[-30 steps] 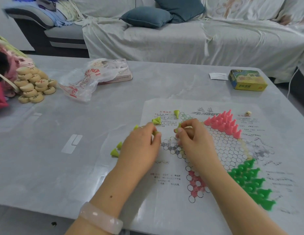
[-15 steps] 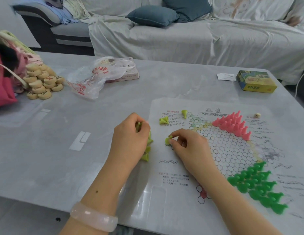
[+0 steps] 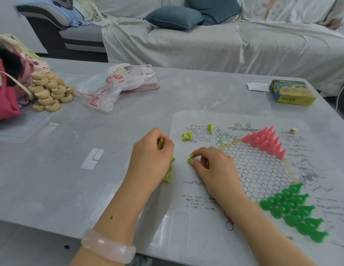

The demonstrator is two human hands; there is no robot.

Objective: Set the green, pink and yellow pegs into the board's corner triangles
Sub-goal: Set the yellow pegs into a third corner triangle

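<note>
Grey marble-look worktop (image 3: 52, 169) carries everything, glossy enough to mirror the room's light. Your board (image 3: 263, 169), a thin printed sheet, lies flat on its right part. Pink pegs (image 3: 263, 141) stand packed in the board's far triangle, and green pegs (image 3: 294, 210) fill the triangle at its near right. Two loose yellow pegs (image 3: 187, 135) lie tipped on the board's far left margin, with one more (image 3: 210, 128) just beyond them.

Your left hand (image 3: 150, 162) sits just off the board's left edge, fingers curled round a yellow peg (image 3: 160, 144); several more yellow pegs (image 3: 168, 172) lie on the worktop against that hand. Your right hand (image 3: 215, 166) rests on the board's left margin, thumb and forefinger pinching a yellow peg (image 3: 190, 160) against the sheet.

A small die (image 3: 293, 130) lies on the board's far right margin. Beyond the board sit a yellow box (image 3: 291, 93) and a white card (image 3: 258, 86). Far to the board's left are a crumpled plastic bag (image 3: 107, 89) over a flat pink box (image 3: 144, 83), a heap of wooden discs (image 3: 50, 93), and a pile of clothes (image 3: 8, 77). A sofa (image 3: 205, 45) draped in pale sheets, with blue cushions (image 3: 175, 17), runs behind the worktop.
</note>
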